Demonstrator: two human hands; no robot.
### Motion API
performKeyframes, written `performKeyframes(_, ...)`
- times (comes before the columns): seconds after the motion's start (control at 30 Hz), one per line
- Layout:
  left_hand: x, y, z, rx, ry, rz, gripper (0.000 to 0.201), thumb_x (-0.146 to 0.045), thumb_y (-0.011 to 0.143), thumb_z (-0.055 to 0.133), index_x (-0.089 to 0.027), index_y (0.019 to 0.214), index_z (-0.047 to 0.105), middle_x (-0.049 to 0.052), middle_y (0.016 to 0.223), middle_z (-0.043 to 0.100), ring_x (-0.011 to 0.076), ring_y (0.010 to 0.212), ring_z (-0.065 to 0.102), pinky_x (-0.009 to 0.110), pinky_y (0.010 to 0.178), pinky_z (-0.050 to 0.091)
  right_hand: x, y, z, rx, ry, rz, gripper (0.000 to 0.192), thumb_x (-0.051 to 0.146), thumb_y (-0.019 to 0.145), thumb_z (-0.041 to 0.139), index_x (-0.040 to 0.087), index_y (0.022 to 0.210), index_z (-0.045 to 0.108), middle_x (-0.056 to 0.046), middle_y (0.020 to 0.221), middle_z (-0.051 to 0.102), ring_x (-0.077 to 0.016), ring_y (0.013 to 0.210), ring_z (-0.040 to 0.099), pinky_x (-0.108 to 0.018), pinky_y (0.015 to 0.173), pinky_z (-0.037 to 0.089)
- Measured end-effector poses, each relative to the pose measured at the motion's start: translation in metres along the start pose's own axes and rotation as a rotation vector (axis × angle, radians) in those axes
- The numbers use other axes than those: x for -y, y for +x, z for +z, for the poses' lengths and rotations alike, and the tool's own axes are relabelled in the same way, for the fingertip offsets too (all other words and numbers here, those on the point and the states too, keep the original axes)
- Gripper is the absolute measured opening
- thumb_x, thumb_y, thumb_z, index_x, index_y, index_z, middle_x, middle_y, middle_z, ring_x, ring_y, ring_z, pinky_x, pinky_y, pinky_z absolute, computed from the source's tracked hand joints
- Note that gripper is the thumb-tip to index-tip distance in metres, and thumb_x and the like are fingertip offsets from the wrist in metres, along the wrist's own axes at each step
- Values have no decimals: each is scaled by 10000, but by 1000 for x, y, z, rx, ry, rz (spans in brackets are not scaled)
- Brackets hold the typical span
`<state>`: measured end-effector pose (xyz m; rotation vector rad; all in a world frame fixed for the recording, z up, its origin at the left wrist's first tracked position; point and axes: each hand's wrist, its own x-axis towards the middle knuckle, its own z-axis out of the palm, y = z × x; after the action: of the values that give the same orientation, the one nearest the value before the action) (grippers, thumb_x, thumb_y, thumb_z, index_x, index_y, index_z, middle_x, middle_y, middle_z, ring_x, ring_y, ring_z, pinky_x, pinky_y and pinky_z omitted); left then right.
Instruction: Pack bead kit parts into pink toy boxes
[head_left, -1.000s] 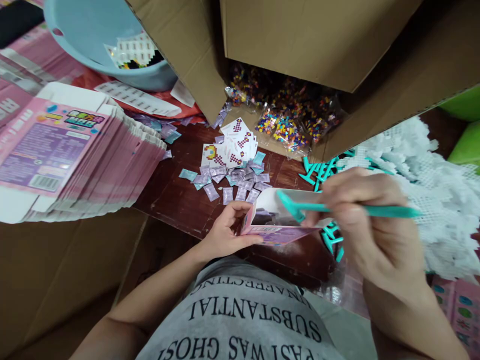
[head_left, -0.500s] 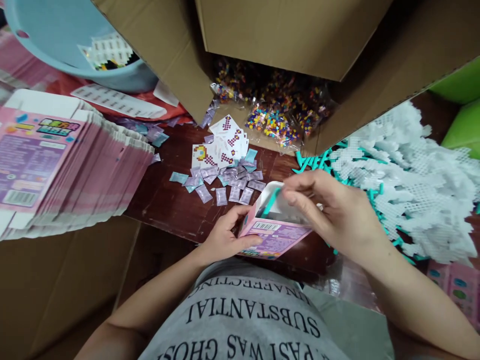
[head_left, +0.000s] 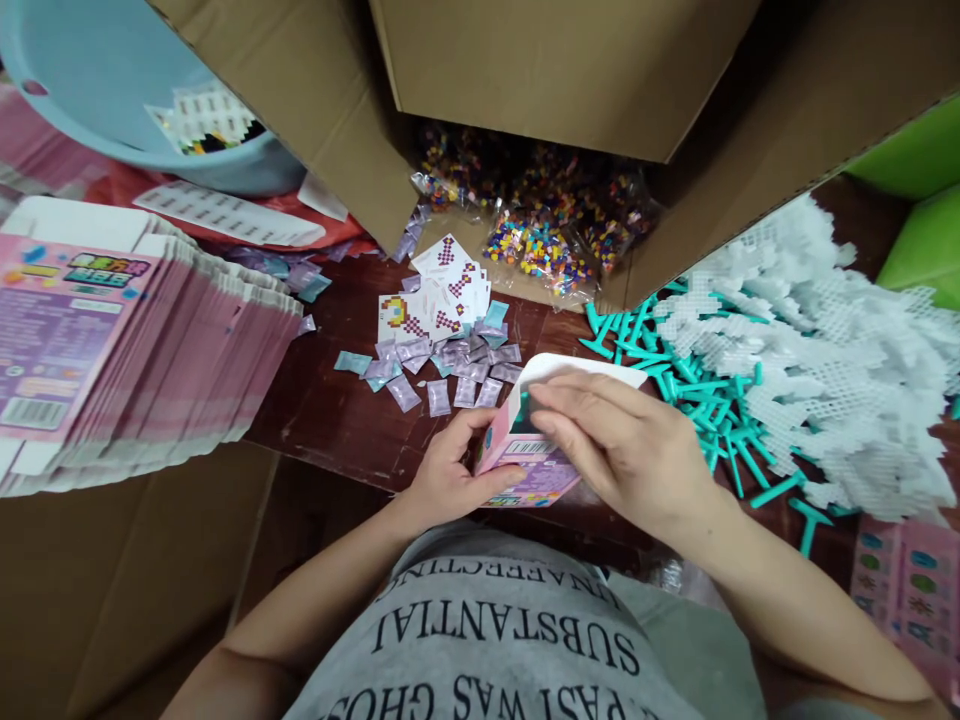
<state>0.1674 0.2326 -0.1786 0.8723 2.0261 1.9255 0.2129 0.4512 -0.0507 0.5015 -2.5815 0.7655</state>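
Observation:
My left hand is wrapped round the side of a small pink and purple printed carton, with the thumb on its front. The carton's top is open and a white flap stands up behind the opening. My right hand is at that opening, thumb and fingers drawn together over its edge. Just inside, beside the right fingertips, a bit of teal plastic shows. Whether those fingers grip anything is hidden. Small purple and teal sachets and printed pattern cards lie beyond the left hand.
Teal T-shaped plastic tools and white mesh sheets are heaped on the right. Flattened cartons stack at left. An open cardboard box with bead bags stands ahead, a blue basin at upper left.
My right hand has moved left and slightly down over the carton's opening. The teal piece that slanted up inside now shows only a little. The carton's white flap is more visible.

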Motion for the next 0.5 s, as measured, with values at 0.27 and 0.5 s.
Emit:
performKeyframes(0.27,-4,9,4,-50,-36,54,571,-428,895,861,-244,1371,605,81,1203,757,232,1028,756,360,898,632,-4,-2,-7,-14,-15,-17,286,327,1052,679,237,1324,674,-108,1261,749,-259,1179,726,-462,1026,629)
performKeyframes(0.5,13,6,-9,-50,-6,107,831,-310,891,825,-345,1600,394,97,1396,651,240,1103,709,390,950,617,-36,-76,36,-160,353,467,482,362,1017,712,309,1436,479,-132,1472,585,-269,1286,675,-476,1017,641)
